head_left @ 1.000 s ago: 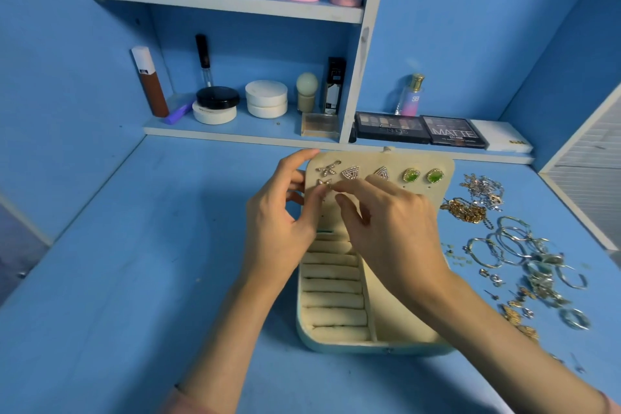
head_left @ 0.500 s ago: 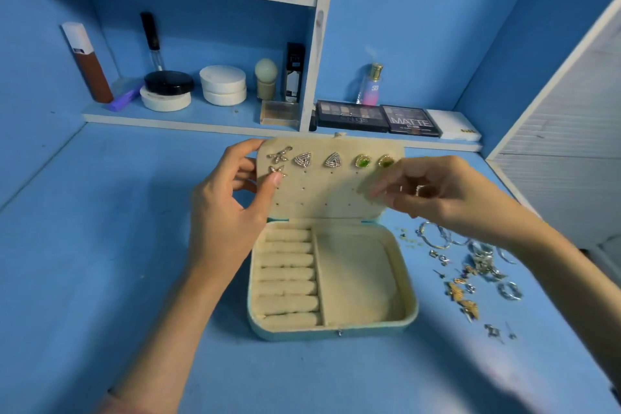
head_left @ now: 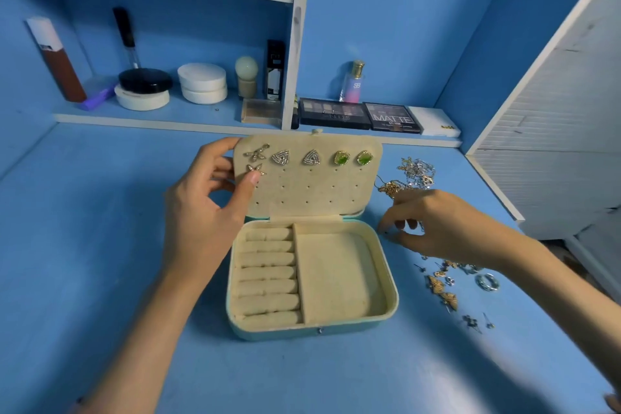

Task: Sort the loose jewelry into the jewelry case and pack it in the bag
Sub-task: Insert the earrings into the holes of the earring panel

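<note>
An open teal jewelry case point(head_left: 312, 329) with a cream lining stands on the blue desk. Its upright lid point(head_left: 312, 191) carries several stud earrings: two butterfly ones, two triangular ones and two green ones point(head_left: 353, 158). My left hand point(head_left: 205, 212) grips the lid's left edge, thumb pressed just below the lower butterfly earring point(head_left: 254, 169). My right hand point(head_left: 443, 228) hovers low over the desk right of the case, fingers spread downward above the loose jewelry point(head_left: 447, 286). Nothing shows in its fingers. The ring rolls and the side compartment hold nothing.
Gold and silver chains point(head_left: 410, 175) lie behind my right hand. Rings, studs and small pins scatter to the right front. Shelves at the back hold cosmetics, eyeshadow palettes point(head_left: 359, 112) and a perfume bottle. A white slatted panel point(head_left: 554, 151) bounds the right.
My right hand left the lid and moved right and down to the loose jewelry on the desk. My left hand stays on the lid's left edge. The camera shifted.
</note>
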A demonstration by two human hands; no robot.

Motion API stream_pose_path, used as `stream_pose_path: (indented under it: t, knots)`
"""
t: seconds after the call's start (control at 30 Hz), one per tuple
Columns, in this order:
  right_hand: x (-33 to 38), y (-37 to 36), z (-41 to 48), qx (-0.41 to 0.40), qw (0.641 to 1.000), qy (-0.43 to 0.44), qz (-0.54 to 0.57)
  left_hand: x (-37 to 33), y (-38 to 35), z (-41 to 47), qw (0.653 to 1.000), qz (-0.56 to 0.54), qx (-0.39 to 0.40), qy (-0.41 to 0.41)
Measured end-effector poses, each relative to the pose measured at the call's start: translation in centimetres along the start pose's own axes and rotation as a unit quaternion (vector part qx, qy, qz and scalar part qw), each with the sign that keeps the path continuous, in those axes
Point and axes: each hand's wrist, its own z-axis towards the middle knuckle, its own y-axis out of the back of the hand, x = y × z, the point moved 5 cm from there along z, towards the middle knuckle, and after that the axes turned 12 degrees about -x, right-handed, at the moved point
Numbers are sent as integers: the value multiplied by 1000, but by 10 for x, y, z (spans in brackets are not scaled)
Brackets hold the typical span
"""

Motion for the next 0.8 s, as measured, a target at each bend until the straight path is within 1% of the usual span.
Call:
stream_pose_path:
  t: [0.3,0.8]
  knots:
    - [4,-6,-1,4,1000,22,-10,-2,0,0,1000,4,-2,-6]
    - [-6,-13,-1,-3,999,-42,-29,0,0,0,1000,8,-2,-1]
